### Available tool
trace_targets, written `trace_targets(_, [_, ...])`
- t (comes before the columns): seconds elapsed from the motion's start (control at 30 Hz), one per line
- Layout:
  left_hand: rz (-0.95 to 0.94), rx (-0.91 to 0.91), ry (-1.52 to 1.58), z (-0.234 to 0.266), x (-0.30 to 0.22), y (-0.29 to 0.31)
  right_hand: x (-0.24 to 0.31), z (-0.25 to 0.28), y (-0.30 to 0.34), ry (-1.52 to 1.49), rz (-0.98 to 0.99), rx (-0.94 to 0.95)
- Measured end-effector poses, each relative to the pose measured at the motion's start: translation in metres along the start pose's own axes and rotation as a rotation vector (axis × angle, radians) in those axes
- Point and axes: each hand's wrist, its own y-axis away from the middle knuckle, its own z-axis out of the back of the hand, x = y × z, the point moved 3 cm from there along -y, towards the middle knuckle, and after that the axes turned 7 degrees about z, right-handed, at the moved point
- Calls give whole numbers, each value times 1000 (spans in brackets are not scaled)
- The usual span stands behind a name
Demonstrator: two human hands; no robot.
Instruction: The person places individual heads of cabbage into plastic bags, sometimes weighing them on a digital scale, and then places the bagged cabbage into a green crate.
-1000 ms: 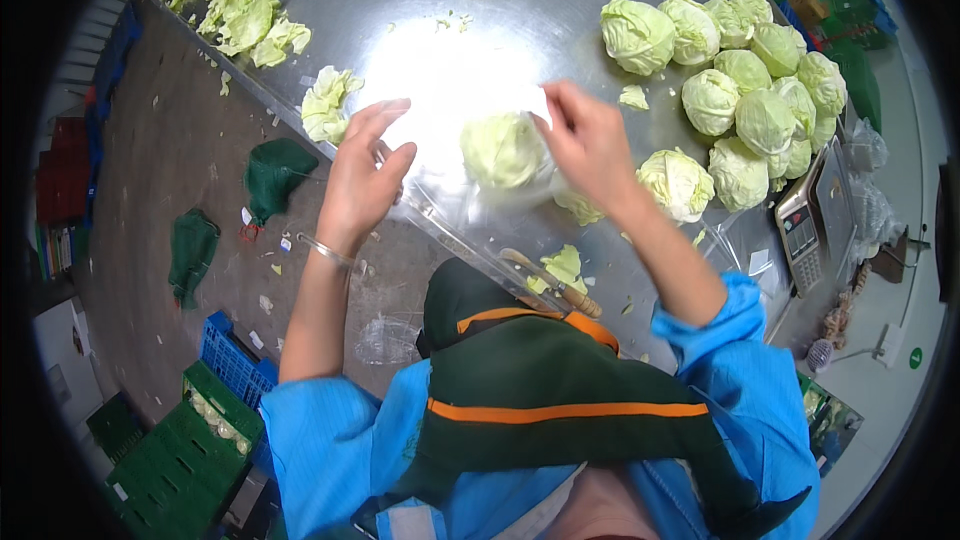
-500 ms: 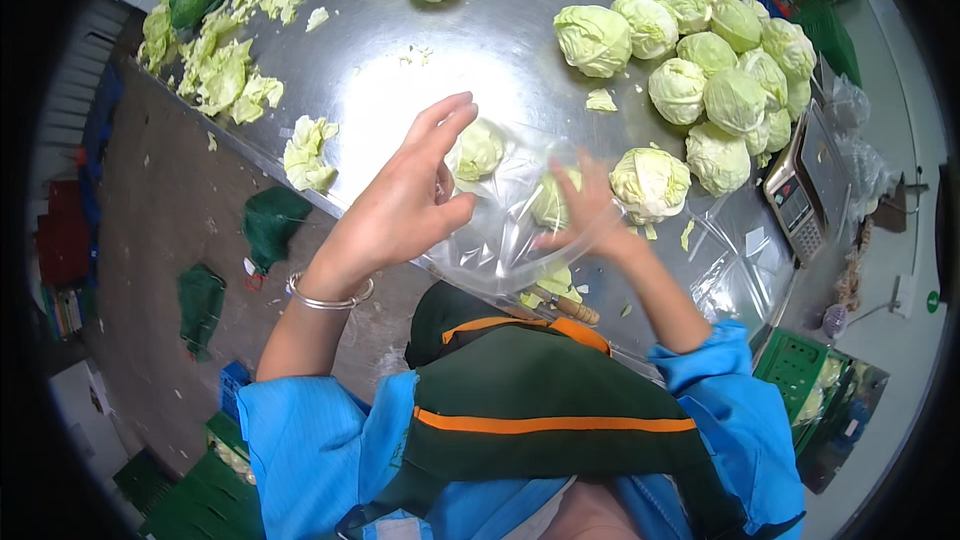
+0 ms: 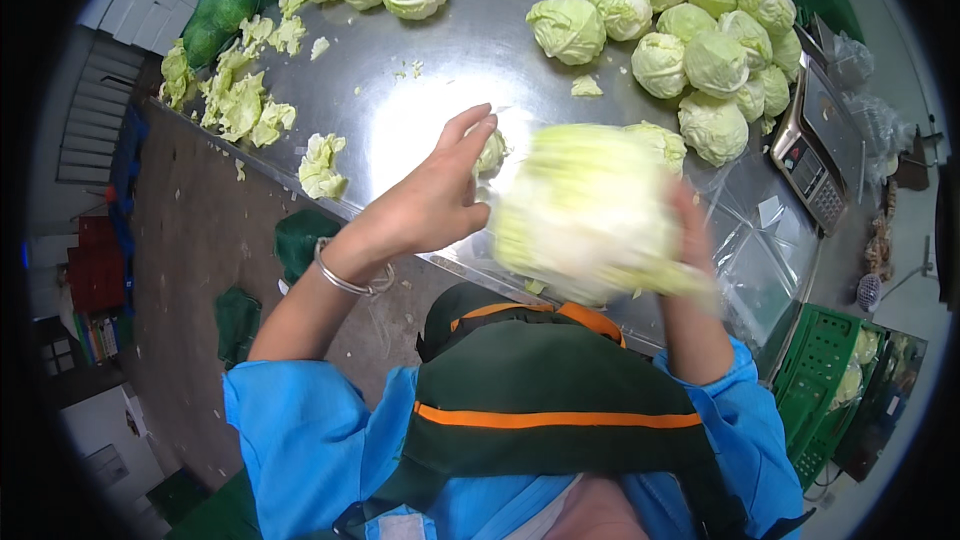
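A large pale green cabbage [image 3: 590, 210], smeared by motion, is held up close over the near edge of the metal table. My right hand [image 3: 690, 230] grips it from its right side, the fingers blurred and partly hidden by it. To its left is my left hand [image 3: 425, 200], open, with its fingers stretched out, the thumb apart and a silver bangle at the wrist. Just beyond those fingers part of a smaller cabbage [image 3: 490, 152] shows on the table. Another cabbage [image 3: 660, 145] peeks out behind the raised one.
Cabbages [image 3: 715, 60] are heaped at the right, beside a scale [image 3: 815, 175]. Clear plastic [image 3: 755, 260] lies on the near right of the table [image 3: 480, 50]. Loose leaves [image 3: 235, 105] and a green net sack [image 3: 240, 0] are at the far left. A green crate [image 3: 815, 365] stands lower right.
My right hand has brought the large cabbage up toward me. The clear bag that was between my hands can no longer be made out. The whole view has shifted slightly.
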Motion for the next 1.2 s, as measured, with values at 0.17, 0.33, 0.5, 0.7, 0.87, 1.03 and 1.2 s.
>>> trace_targets(0.17, [-53,-56,-27,20,8,18,-71,-12,-55,18,-171,-50])
trace_targets(0.33, [220,-203,396,37,29,20,-80,-23,-60,373,-64,-92])
trace_targets(0.5, [133,-210,368,30,17,16,-57,6,-106,970,87,-77])
trace_targets(0.7, [99,-129,799,51,13,5,-44,-10,-108,1640,878,43])
trace_targets(0.87, [129,-68,694,36,2,4,-28,6,-113,1589,937,-287])
trace_targets(1.03, [-78,38,663,32,-57,12,65,24,-96,1836,399,-295])
trace_targets(1.2, [-403,19,471,22,-136,14,140,-7,47,1307,920,-239])
